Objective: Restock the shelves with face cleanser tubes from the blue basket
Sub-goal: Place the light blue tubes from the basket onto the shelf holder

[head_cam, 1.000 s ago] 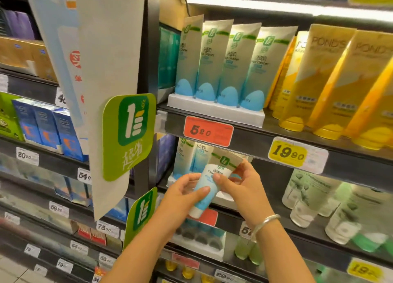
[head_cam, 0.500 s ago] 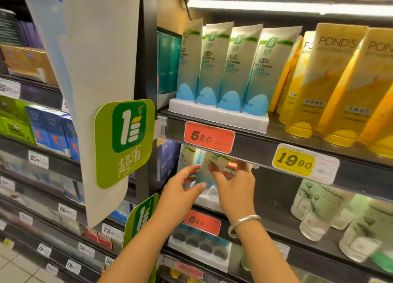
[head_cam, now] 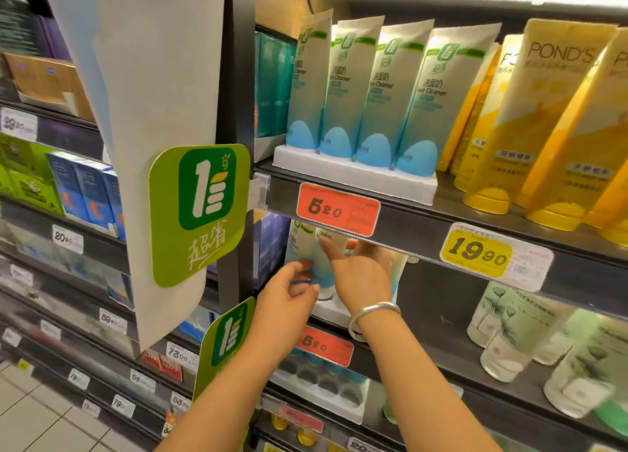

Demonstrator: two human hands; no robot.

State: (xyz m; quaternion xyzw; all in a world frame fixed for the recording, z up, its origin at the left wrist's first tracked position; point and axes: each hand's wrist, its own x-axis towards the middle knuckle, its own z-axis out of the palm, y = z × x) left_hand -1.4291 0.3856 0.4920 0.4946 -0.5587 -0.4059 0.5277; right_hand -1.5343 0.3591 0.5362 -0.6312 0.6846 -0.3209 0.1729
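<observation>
A white-and-blue face cleanser tube stands cap-down in the white tray on the middle shelf, just under the upper shelf's edge. My left hand grips its lower part from the left. My right hand, with a silver bangle on the wrist, pinches its upper part from the right. Another tube stands right beside it on the left, and one more shows behind my right hand. Several of the same tubes fill a tray on the shelf above. The blue basket is out of view.
Yellow Pond's tubes stand right of the upper row. Clear green bottles sit on the middle shelf at right. A green sign and a hanging paper banner jut out left of my hands. A tray with open slots lies on the shelf below.
Both hands have carried the tube from in front of the shelf up and into the middle shelf, and it now stands upright in the tray.
</observation>
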